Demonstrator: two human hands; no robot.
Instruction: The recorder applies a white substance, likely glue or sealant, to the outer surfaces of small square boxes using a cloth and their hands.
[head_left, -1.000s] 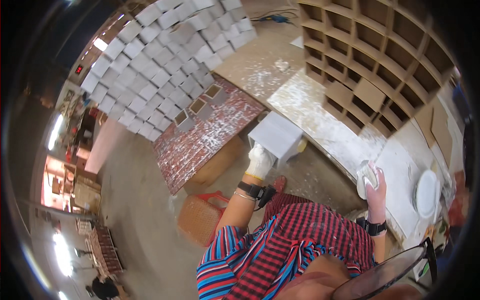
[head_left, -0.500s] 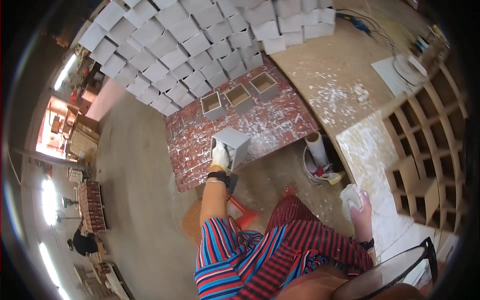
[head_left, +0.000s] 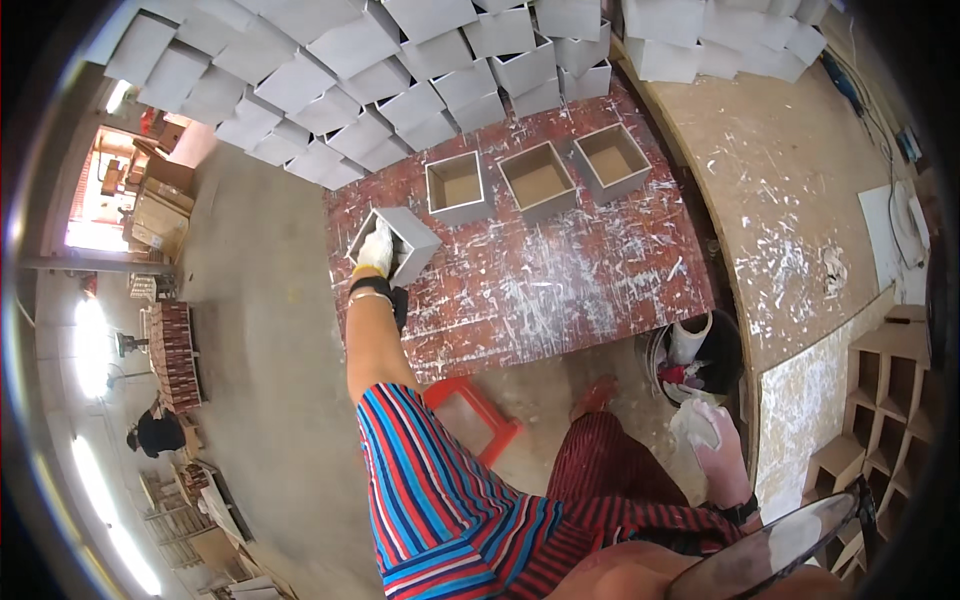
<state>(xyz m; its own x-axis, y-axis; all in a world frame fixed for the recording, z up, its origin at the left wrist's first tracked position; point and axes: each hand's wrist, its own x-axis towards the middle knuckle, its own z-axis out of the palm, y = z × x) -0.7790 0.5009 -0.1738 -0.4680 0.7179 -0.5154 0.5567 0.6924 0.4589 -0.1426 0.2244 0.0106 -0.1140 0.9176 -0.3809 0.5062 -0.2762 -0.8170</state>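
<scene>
My left hand [head_left: 376,248], in a white glove, reaches into the open side of a tilted grey box [head_left: 412,240] at the left part of the red, white-smeared tabletop [head_left: 500,300]. It holds that box from within; the fingertips are partly hidden by the walls. My right hand [head_left: 722,450] is closed round a crumpled whitish cloth [head_left: 696,424], off the table at the lower right. Beyond the left hand stand three open-topped grey boxes with brown insides: a left one [head_left: 456,208], a middle one [head_left: 545,203] and a right one [head_left: 613,180].
Stacked grey boxes [head_left: 340,110] wall off the far side. A brown board [head_left: 790,200] lies to the right, with wooden compartment shelving [head_left: 890,390] nearer me. Below the table's right corner is a black bucket [head_left: 722,360]. A red stool [head_left: 480,420] stands by my legs.
My left hand has carried the grey box leftward across the tabletop. My view has shifted nearer to the table. The right hand still grips the cloth.
</scene>
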